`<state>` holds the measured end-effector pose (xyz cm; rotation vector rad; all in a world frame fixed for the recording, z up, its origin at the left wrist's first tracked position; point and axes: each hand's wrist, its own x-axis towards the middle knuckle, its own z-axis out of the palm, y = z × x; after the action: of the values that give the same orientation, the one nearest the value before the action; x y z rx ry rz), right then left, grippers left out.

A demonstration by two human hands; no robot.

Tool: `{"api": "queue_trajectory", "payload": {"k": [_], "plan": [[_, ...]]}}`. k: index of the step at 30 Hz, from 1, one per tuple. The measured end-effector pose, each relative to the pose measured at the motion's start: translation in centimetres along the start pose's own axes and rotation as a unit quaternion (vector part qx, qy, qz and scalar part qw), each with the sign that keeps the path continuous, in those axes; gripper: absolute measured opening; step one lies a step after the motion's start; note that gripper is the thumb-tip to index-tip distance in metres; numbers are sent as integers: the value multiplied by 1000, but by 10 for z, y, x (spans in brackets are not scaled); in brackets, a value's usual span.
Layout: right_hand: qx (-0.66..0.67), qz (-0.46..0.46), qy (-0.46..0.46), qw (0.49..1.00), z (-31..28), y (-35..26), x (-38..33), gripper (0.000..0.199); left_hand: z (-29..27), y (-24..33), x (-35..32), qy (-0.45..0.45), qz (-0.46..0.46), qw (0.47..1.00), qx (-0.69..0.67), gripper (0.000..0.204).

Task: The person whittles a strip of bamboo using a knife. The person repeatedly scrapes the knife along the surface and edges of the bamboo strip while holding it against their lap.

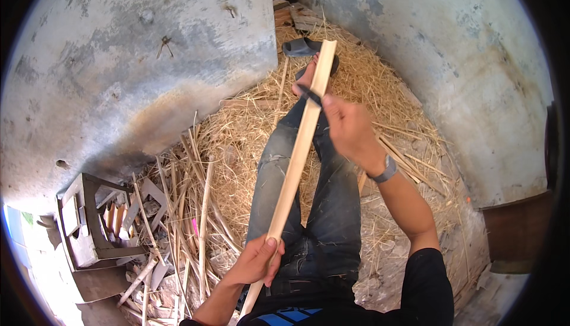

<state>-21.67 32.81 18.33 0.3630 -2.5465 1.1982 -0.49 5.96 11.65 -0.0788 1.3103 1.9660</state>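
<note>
Split bamboo strip (295, 174) lies lengthwise above the outstretched legs (273, 177). Left hand (254, 262) closed round its near part; right fingers curled on a dark, blurred blade (310, 95) set across it, right hand (350, 127) beside the strip. Step looks like scraping; another stroke would call for a firm left grip. Open-sided box frame (85, 255) at left holds wood scraps (117, 216).
</note>
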Motion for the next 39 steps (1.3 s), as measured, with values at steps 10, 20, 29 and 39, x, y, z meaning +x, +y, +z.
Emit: {"api": "queue_trajectory", "payload": {"k": [10, 20, 29, 39], "plan": [[53, -59, -188, 979, 62, -20, -111, 33, -13, 13, 16, 34, 28, 998, -41, 45], [44, -68, -151, 985, 56, -24, -87, 29, -17, 19, 27, -6, 52, 991, -124, 72], [131, 41, -127, 982, 42, -16, -72, 35, -13, 17, 22, -9, 38, 990, -139, 67], [178, 11, -14, 984, 21, -9, -16, 41, -26, -6, 13, -195, -65, 898, -389, 56]]}}
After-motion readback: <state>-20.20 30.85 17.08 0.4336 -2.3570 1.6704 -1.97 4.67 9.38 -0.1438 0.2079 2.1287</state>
